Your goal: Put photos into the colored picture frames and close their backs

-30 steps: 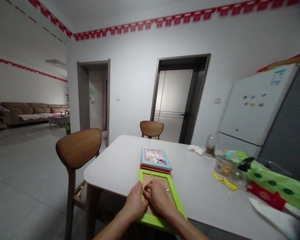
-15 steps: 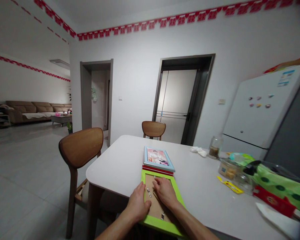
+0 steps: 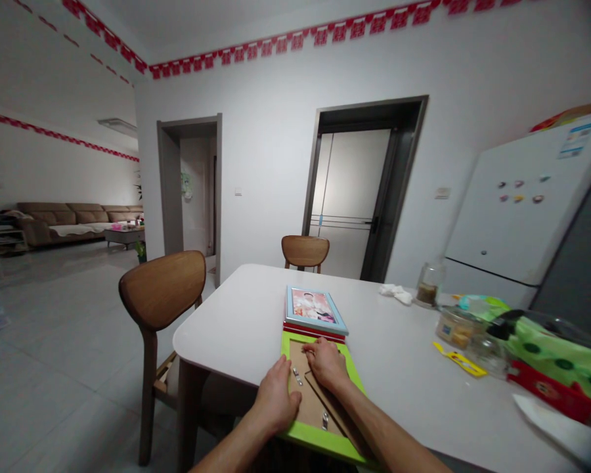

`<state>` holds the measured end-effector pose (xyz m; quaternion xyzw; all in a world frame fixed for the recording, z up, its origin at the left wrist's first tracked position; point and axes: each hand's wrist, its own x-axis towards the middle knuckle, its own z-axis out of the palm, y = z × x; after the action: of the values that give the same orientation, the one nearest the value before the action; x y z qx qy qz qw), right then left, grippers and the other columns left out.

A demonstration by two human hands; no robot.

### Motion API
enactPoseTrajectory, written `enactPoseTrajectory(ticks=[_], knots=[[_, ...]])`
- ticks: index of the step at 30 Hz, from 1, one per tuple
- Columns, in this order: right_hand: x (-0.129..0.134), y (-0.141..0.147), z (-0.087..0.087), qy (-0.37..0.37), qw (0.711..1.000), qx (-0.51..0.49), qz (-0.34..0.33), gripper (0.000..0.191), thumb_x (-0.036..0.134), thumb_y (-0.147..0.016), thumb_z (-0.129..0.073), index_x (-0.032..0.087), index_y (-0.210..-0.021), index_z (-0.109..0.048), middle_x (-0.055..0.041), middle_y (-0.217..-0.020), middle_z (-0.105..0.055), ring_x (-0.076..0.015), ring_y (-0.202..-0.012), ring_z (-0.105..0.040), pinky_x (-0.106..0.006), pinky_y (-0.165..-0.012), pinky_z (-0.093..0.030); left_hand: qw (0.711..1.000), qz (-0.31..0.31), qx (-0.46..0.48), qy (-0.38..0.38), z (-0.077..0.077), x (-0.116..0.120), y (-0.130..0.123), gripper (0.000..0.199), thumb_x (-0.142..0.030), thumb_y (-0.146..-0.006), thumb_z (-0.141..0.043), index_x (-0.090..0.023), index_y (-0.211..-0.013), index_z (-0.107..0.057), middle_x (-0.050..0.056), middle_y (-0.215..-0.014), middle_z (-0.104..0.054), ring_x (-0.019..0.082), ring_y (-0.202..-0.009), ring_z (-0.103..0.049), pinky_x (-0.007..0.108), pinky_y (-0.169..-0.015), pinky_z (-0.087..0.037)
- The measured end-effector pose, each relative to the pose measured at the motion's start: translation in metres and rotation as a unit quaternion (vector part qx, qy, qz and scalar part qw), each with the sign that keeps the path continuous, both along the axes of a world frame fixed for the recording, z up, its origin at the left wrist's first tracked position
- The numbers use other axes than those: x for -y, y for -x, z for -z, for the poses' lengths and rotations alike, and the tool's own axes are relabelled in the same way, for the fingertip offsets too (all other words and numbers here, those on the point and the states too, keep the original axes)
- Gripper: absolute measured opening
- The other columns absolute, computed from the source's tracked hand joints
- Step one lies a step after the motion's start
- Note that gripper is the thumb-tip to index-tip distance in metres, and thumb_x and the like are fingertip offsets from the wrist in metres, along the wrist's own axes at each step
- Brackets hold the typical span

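Observation:
A lime-green picture frame [image 3: 320, 441] lies back side up at the table's near edge, its brown backing board [image 3: 309, 410] showing. My left hand [image 3: 277, 397] grips the frame's left side, thumb spread over the board. At the board's top end, my right hand [image 3: 328, 363] has its fingers pinched on a small metal clip, mostly hidden by the fingertips. Two other metal clips show: a left clip [image 3: 297, 376] beside my left fingers and a lower clip [image 3: 325, 420]. A dark stand leg [image 3: 332, 410] runs slantwise under my right wrist.
Just beyond the green frame lies a stack with a light-blue picture frame [image 3: 316, 309] on top and red edges below. On the right stand a glass jar [image 3: 428, 286], a plastic tub [image 3: 454, 327], a yellow packet [image 3: 459, 359] and a green bag [image 3: 556, 355]. A wooden chair [image 3: 165, 289] is at left.
My right fingers have closed over the top clip, which showed just before. My left hand stays on the frame's left side. The view has shifted slightly.

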<state>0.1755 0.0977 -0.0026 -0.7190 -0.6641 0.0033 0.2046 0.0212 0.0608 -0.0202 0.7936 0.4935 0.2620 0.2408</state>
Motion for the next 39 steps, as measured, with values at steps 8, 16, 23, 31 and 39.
enactPoseTrajectory(ticks=[8, 16, 23, 31, 39], knots=[[0.054, -0.014, -0.032, 0.086, 0.972, -0.101, -0.194, 0.034, 0.020, -0.061, -0.053, 0.021, -0.093, -0.063, -0.0058, -0.112, -0.054, -0.0171, -0.102, -0.048, -0.027, -0.089, -0.033, 1.000, -0.006, 0.011, 0.007, 0.001, 0.000, -0.001, 0.063, -0.020, -0.065, -0.049, -0.003, -0.124, -0.034, 0.012, -0.132, -0.031, 0.020, -0.120, -0.028, 0.024, -0.100, -0.018], [0.091, -0.020, -0.021, 0.120, 0.956, -0.168, -0.210, 0.013, 0.021, -0.057, -0.058, 0.022, -0.067, -0.067, -0.0035, -0.122, -0.045, -0.0182, -0.113, -0.039, -0.031, -0.095, -0.026, 1.000, -0.023, 0.020, 0.008, -0.004, 0.003, -0.011, 0.062, -0.015, -0.064, -0.048, -0.008, -0.125, -0.033, 0.010, -0.132, -0.032, 0.019, -0.120, -0.028, 0.024, -0.100, -0.017], [0.086, -0.027, -0.012, 0.054, 0.969, -0.155, -0.185, 0.027, 0.029, -0.060, -0.057, 0.020, -0.085, -0.063, -0.0069, -0.117, -0.048, -0.0180, -0.107, -0.044, -0.028, -0.092, -0.030, 0.999, -0.035, 0.022, 0.015, -0.004, 0.001, -0.017, 0.060, -0.012, -0.066, -0.046, -0.012, -0.124, -0.033, 0.007, -0.132, -0.033, 0.017, -0.120, -0.028, 0.022, -0.100, -0.017], [0.079, -0.026, -0.009, 0.011, 0.994, -0.081, -0.078, 0.039, 0.019, -0.059, -0.050, 0.017, -0.097, -0.058, -0.0075, -0.095, -0.061, -0.0183, -0.089, -0.053, -0.026, -0.080, -0.037, 0.998, -0.037, 0.043, 0.022, 0.000, 0.000, -0.019, 0.060, -0.014, -0.066, -0.047, -0.008, -0.123, -0.033, 0.010, -0.132, -0.031, 0.017, -0.121, -0.026, 0.023, -0.100, -0.014], [0.076, -0.023, -0.036, 0.001, 0.994, -0.086, -0.064, 0.035, 0.020, -0.058, -0.051, 0.019, -0.092, -0.059, -0.0057, -0.092, -0.063, -0.0176, -0.083, -0.056, -0.024, -0.073, -0.040, 0.988, -0.027, 0.144, 0.048, -0.010, -0.004, -0.020, 0.041, -0.020, -0.065, -0.051, -0.017, -0.106, -0.049, 0.004, -0.114, -0.052, 0.019, -0.106, -0.044, 0.025, -0.091, -0.030]])
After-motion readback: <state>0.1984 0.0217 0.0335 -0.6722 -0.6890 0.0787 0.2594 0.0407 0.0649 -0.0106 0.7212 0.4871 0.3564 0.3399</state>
